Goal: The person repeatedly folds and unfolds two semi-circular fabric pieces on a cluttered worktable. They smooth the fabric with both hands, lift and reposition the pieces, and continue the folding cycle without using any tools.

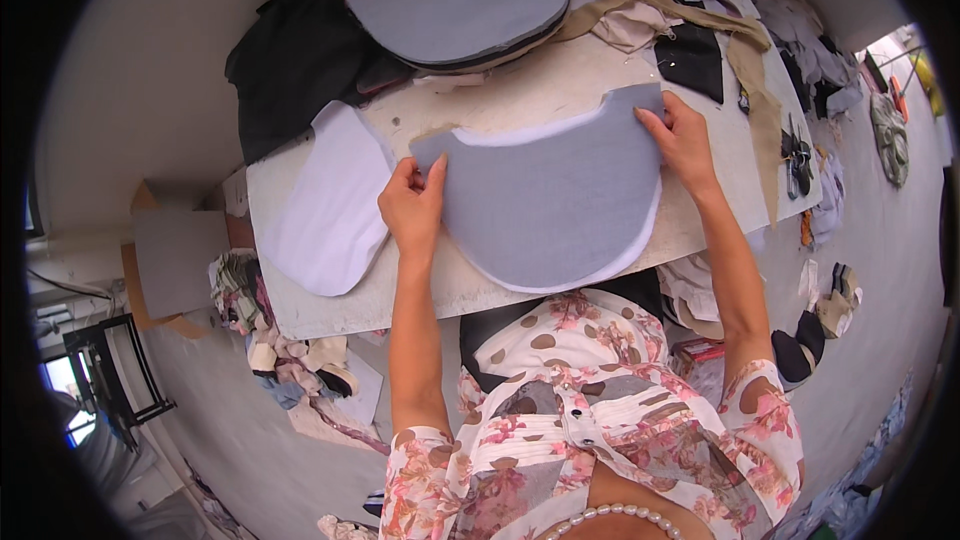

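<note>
Before me on the table lies a grey cut fabric piece (pixel 560 200), curved along its lower edge with a shallow scoop at the top. A white piece (pixel 640 250) of like shape shows beneath it along the rim. My left hand (pixel 415 202) pinches the grey piece's upper left corner between thumb and fingers. At the upper right corner, my right hand (pixel 685 143) grips it the same way. Left of my left hand rests another white curved piece (pixel 328 205). A stack of grey cut pieces (pixel 465 5) sits at the table's far side.
Black cloth (pixel 300 65) is heaped at the far left of the table (pixel 420 290). A tan strip (pixel 752 80) hangs down the right side near scissors (pixel 797 158). An opened cardboard box (pixel 180 250) stands left; fabric scraps (pixel 300 350) lie below the table edge.
</note>
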Demonstrator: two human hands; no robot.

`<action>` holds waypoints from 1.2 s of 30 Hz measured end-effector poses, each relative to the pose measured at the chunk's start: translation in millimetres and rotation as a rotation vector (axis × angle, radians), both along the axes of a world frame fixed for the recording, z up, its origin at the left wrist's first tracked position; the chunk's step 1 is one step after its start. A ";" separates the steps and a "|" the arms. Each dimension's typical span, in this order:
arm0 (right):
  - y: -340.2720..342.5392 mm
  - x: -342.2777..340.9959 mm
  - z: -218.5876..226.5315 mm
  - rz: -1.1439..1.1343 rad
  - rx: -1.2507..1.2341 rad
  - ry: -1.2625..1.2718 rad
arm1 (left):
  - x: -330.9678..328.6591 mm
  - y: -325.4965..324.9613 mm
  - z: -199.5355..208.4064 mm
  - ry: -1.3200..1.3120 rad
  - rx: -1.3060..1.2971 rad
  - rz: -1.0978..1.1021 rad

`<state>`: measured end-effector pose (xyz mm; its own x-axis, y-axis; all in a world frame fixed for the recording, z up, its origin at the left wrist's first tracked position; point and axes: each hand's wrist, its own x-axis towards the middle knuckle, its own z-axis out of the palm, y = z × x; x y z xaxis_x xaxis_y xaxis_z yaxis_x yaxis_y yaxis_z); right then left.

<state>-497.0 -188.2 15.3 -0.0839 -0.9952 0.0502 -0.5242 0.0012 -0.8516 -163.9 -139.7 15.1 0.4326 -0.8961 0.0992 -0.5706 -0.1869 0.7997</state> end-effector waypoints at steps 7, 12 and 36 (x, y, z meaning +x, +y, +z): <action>-2.7 3.8 -4.2 -0.027 -0.073 0.178 | 3.3 0.5 1.2 0.074 0.045 0.000; 1.0 3.1 4.1 -0.097 -0.182 0.416 | 3.6 -1.0 2.6 0.066 0.022 -0.013; 57.4 12.3 46.0 0.712 -0.494 0.415 | -35.6 23.5 1.5 -0.627 -0.037 -0.575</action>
<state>-484.7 -130.8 61.2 0.6510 -0.6642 0.3675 -0.5230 -0.7433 -0.4170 -199.5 -116.2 16.7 -0.2339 -0.9510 0.2022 -0.9080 0.2880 0.3043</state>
